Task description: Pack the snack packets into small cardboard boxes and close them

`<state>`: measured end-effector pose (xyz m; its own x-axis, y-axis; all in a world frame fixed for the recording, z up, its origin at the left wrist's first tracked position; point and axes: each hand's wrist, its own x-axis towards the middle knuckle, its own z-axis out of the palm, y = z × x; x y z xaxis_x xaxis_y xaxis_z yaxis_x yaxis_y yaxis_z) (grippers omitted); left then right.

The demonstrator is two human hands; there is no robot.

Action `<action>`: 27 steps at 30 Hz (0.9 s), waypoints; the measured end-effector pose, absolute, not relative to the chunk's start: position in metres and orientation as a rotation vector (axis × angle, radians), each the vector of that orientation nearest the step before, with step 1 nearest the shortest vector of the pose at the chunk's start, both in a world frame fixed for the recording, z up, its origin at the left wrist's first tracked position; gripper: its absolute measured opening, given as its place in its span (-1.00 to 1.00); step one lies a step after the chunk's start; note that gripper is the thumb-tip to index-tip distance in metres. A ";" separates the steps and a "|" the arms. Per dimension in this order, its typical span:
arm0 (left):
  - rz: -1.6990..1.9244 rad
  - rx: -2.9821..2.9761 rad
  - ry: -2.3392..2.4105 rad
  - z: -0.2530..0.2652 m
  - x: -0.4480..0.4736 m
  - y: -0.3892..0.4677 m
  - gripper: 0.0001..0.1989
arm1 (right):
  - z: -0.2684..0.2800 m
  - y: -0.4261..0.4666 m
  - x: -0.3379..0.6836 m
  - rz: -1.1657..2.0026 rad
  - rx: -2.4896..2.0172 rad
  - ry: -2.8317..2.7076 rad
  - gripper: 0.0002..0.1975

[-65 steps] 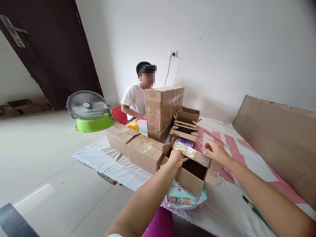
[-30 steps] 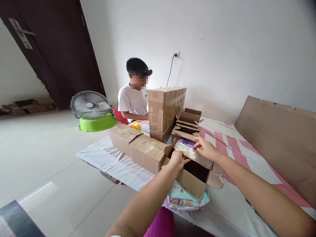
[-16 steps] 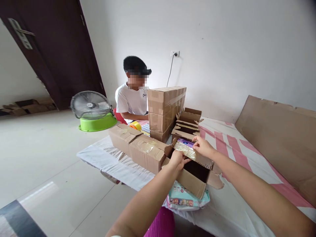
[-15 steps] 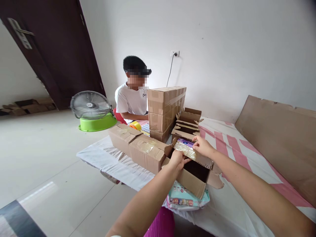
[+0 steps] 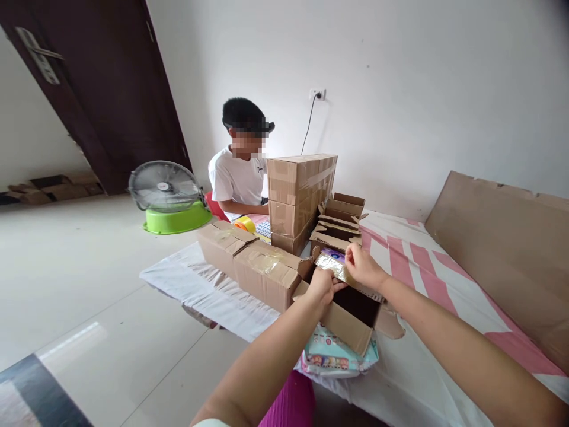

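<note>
An open cardboard box (image 5: 349, 329) stands in front of me with its far flap raised. A shiny strip of clear packing tape (image 5: 331, 267) lies across that flap, and behind it shows a purple printed package (image 5: 332, 254). My left hand (image 5: 323, 287) grips the flap's lower edge, thumb on top and fingers underneath. My right hand (image 5: 362, 265) is pinched at the right end of the tape; the exact spot between its fingertips is hidden. Beneath the box rests a turquoise printed plastic pack (image 5: 340, 354).
Closed cartons (image 5: 267, 267) line the table's left side. Taped boxes (image 5: 284, 190) are stacked behind, beside open boxes (image 5: 340, 225). A co-worker (image 5: 240, 178) sits beyond, near a yellow tape roll (image 5: 244, 223). A cardboard sheet (image 5: 502, 243) leans at right. A fan (image 5: 164, 187) stands on the floor.
My right hand's fingers have curled in closer on the tape and flap. My left hand keeps its place on the flap. The view has shifted slightly.
</note>
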<state>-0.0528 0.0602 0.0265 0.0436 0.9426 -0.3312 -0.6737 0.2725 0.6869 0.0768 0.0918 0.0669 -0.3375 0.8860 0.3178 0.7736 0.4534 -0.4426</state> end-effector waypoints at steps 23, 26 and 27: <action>1.280 0.443 0.839 0.024 -0.052 0.060 -0.40 | 0.095 0.083 0.075 0.973 -1.538 -1.824 -0.78; 1.279 0.451 0.839 0.025 -0.052 0.059 -0.42 | 0.094 0.080 0.069 0.992 -1.535 -1.833 -0.77; 1.279 0.456 0.836 0.025 -0.052 0.059 -0.44 | 0.093 0.079 0.067 0.992 -1.535 -1.844 -0.78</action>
<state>-0.0525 0.0589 0.0253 0.0598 0.9554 -0.2893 -0.6483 0.2576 0.7165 0.0671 0.0795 0.0931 -0.2064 0.9772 -0.0506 0.5806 0.0807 -0.8102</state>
